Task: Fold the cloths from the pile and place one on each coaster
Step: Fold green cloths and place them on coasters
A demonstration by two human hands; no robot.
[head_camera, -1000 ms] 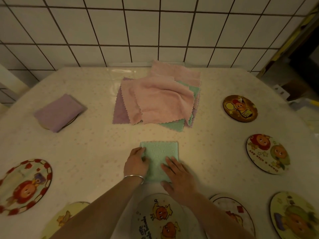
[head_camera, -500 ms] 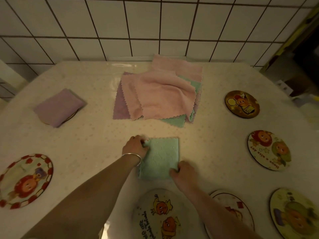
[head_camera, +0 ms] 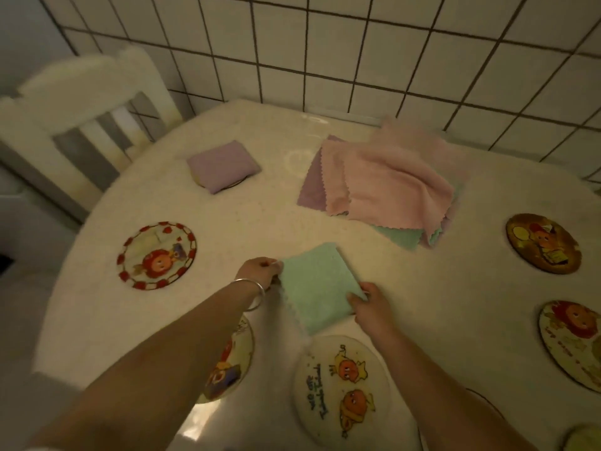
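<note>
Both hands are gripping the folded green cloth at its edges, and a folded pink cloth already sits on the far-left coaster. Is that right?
Not quite. In the head view the folded cloth on the far-left coaster is purple, not pink. The rest holds: the left hand and right hand grip the folded green cloth at opposite edges.

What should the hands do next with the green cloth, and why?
Probably lift the folded green cloth and set it on the red-rimmed coaster to the left. The left hand and the right hand each pinch a corner of it, so it looks ready to carry. That coaster is bare, while the folded purple cloth already covers another one.
</note>
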